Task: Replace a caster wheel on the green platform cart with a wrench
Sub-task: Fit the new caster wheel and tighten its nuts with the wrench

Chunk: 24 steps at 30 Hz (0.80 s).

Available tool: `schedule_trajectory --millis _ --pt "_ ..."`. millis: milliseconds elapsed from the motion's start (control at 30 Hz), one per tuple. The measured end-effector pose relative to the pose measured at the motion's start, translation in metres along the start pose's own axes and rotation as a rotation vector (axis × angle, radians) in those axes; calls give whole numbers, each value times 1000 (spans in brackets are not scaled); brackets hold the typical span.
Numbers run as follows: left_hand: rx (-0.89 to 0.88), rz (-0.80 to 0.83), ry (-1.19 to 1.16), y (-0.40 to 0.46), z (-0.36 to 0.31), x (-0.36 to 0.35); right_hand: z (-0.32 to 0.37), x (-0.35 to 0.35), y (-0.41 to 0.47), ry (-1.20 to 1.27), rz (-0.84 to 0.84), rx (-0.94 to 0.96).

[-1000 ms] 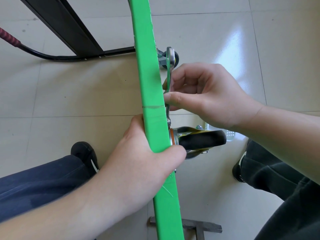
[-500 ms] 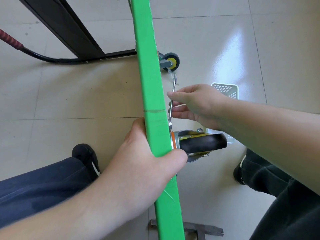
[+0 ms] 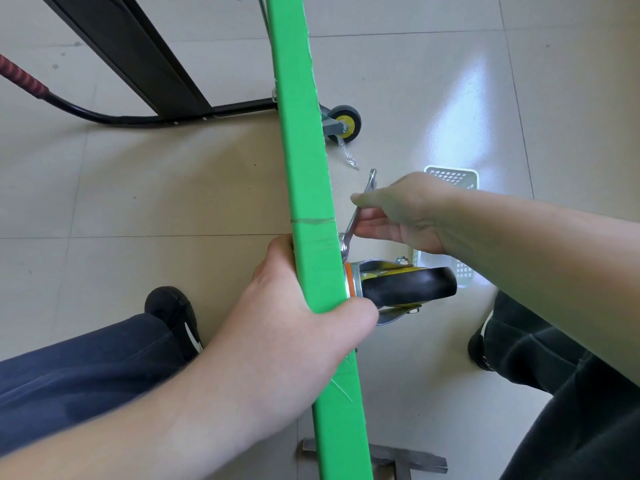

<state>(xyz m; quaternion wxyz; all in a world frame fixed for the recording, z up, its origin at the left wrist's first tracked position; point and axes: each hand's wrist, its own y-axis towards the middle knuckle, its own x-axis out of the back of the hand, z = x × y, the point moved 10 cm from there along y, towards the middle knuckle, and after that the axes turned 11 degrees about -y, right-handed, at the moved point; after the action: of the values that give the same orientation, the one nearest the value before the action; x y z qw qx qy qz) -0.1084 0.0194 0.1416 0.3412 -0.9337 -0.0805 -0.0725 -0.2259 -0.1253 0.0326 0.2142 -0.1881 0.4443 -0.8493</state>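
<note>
The green platform cart (image 3: 304, 168) stands on its edge and runs top to bottom through the view. My left hand (image 3: 298, 337) grips that edge beside a black caster wheel (image 3: 408, 289) with an orange washer and a metal bracket. My right hand (image 3: 398, 216) pinches a silver wrench (image 3: 360, 209) between thumb and fingers. The wrench's lower end sits at the caster's mounting plate, against the cart's underside, and its upper end tilts to the right. A second, smaller wheel (image 3: 346, 124), grey with a yellow hub, sits farther up the cart.
A white perforated basket (image 3: 453, 178) lies on the tiled floor behind my right arm. A black frame (image 3: 138, 57) and a curved black tube with a red grip cross the upper left. A metal bracket (image 3: 408, 462) lies at the bottom. My legs and shoes flank the cart.
My right hand has swung the wrench's upper end down and to the right, away from the cart. My left hand has kept its grip on the cart's edge.
</note>
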Motion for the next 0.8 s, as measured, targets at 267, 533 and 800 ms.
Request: schedule_trajectory --millis 267,533,800 --pt "19 12 2 -1 -1 -1 60 13 -21 -179 -107 472" --pt "23 8 22 -2 -2 0 85 4 -64 -286 -81 777" --pt "22 3 14 -3 -4 0 80 1 -74 -281 -66 818"
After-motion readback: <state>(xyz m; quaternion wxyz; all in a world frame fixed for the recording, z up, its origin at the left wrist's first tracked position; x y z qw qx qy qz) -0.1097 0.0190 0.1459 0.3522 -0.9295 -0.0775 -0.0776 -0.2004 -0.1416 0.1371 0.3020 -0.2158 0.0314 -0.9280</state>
